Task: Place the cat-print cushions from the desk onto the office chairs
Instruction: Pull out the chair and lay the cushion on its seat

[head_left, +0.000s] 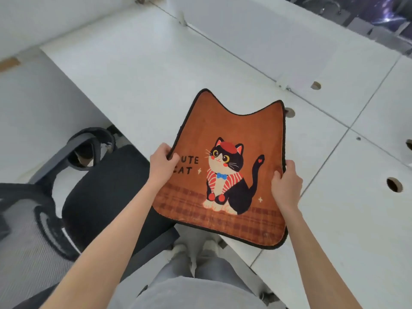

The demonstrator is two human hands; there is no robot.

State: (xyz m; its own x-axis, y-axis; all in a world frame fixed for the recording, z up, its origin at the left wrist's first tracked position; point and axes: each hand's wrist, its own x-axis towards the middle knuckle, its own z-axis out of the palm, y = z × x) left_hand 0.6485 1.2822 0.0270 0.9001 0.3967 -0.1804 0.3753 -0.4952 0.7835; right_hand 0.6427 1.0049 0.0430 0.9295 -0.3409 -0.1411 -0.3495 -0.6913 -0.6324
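Orange cat-print cushion (225, 172) at centre of frame, held over near edge of white tabletop (138, 70), print facing up. Left hand (161, 162) grip closed on cushion's left edge, thumb on top. Right hand (286, 182) grip closed on right edge. Black office chair (100, 197) at lower left of frame, seat bare, partly under cushion's lower left corner.

Office workspace, long white desk (138, 70) with cable holes, low white divider panel (256, 34), black mesh office chair (98, 192)
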